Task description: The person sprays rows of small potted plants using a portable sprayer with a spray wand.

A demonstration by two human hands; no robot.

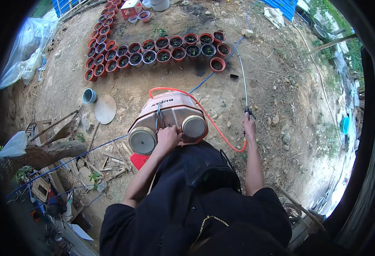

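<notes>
A pale pink sprayer tank (166, 106) with two round caps is in front of my body. My left hand (169, 137) is closed at the top of the tank, between the caps, on what looks like its handle. Out to the right, my right hand (249, 127) is wrapped round the black grip of a spray wand (241, 68), whose thin metal tube points forward. An orange hose (215, 123) curves from the tank to the wand's grip. Beyond the tank, red and dark pots (163, 56) with small plants stand in rows on the soil.
A blue-grey pot (89, 96) and a round flat disc (105, 109) lie left of the tank. A blue hose (78, 157) crosses the ground. Branches and wood scraps lie at lower left. Plastic sheeting (27, 51) hangs at far left. One pot (217, 65) stands apart.
</notes>
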